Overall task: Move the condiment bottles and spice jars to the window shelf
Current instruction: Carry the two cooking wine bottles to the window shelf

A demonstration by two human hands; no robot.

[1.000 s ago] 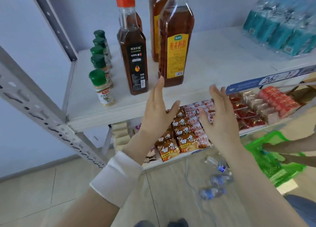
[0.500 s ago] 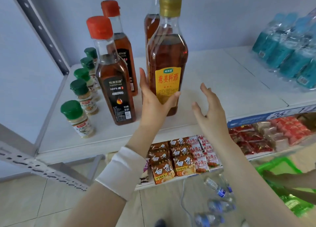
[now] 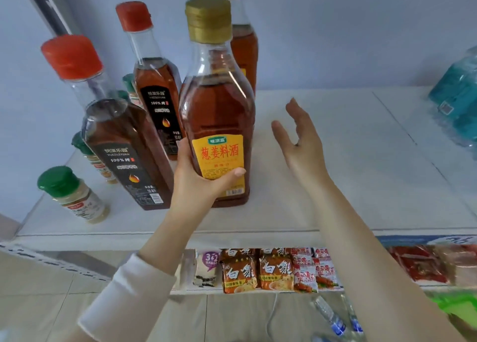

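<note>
On the white shelf stands a gold-capped bottle of amber cooking wine with a yellow label. My left hand is wrapped around its lower part, thumb across the label. A second gold-capped bottle stands right behind it. My right hand hovers open to the right of the bottle, not touching it. Two red-capped dark oil bottles stand to the left. Green-lidded spice jars line the shelf's left side, some hidden behind the oil bottles.
Shrink-wrapped teal water bottles sit at the shelf's right end. The lower shelf holds instant noodle packets and red snack packs. Small water bottles lie on the tiled floor. A metal upright rises at the back left.
Both hands reached up and forward to the shelf. My left hand closed around the front gold-capped bottle; my right hand moved to its right side, still open.
</note>
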